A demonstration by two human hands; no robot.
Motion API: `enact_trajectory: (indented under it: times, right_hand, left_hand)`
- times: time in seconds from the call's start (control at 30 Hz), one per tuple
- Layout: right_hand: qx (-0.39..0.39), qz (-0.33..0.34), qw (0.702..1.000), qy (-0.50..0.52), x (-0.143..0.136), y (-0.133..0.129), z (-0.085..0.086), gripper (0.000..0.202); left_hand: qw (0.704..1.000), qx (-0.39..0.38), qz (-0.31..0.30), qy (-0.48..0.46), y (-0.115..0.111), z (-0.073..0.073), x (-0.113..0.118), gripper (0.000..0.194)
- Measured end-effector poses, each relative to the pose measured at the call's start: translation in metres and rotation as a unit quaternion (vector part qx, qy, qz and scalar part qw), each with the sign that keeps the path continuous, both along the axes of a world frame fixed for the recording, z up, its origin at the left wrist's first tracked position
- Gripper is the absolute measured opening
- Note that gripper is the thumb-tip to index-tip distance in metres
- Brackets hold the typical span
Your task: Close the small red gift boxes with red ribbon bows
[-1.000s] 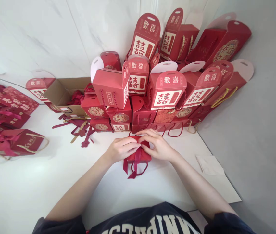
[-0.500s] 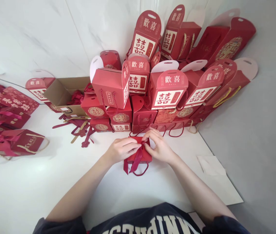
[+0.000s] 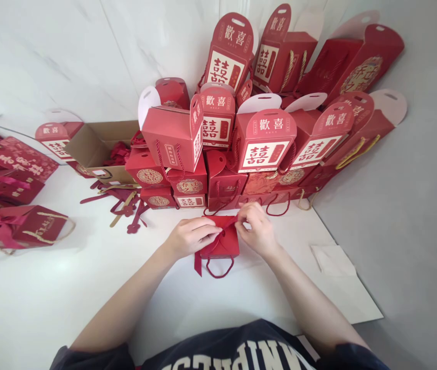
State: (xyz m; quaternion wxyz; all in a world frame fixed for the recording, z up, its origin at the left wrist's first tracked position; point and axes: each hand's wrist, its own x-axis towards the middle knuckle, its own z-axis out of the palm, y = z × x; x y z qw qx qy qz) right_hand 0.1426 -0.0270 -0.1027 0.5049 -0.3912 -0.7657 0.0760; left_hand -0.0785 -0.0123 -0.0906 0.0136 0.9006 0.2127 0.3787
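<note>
A small red box (image 3: 228, 246) with a rope handle lies on the white table in front of me. My left hand (image 3: 192, 236) is over its left side, fingers pinched on the red ribbon near the middle of the lid. One ribbon tail (image 3: 198, 263) hangs down at the box's left edge. At the upper right of the lid, my right hand (image 3: 256, 227) pinches another stretch of the red ribbon, which runs up from the centre. The fingertips of both hands are partly hidden.
Stacked red gift boxes (image 3: 267, 134) stand behind my hands. An open cardboard carton (image 3: 87, 146) and loose ribbon pieces (image 3: 128, 203) lie left of them. More ribboned boxes (image 3: 47, 226) are at far left. White paper (image 3: 333, 260) lies at right.
My right hand has moved right, away from the lid's centre, drawing a ribbon stretch with it. The ribbon tail that hung over the box's front has gone from there. My left hand has hardly moved.
</note>
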Motion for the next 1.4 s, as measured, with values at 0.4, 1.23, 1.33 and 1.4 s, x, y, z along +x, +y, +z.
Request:
enact_trajectory:
  times: [0.4,1.23,1.33,1.4]
  right_hand:
    - [-0.421,0.202,0.882,-0.063,0.074,-0.008,0.034,0.032]
    - [-0.54,0.222,0.795,0.165,0.025,-0.008,0.008,0.041]
    - [-0.53,0.234,0.799,0.162,0.026,-0.008,0.008,0.04]
    - [-0.528,0.238,0.799,0.159,0.028,-0.008,0.008,0.04]
  left_hand:
    - [1.0,0.006,0.003,0.0,0.001,0.0,0.0,0.015]
    - [0.869,-0.492,0.022,-0.039,0.007,0.037,-0.016,0.024]
    - [0.829,-0.556,-0.002,-0.052,0.011,0.034,-0.019,0.022]
    - [0.81,-0.583,-0.018,-0.058,0.013,0.033,-0.021,0.02]
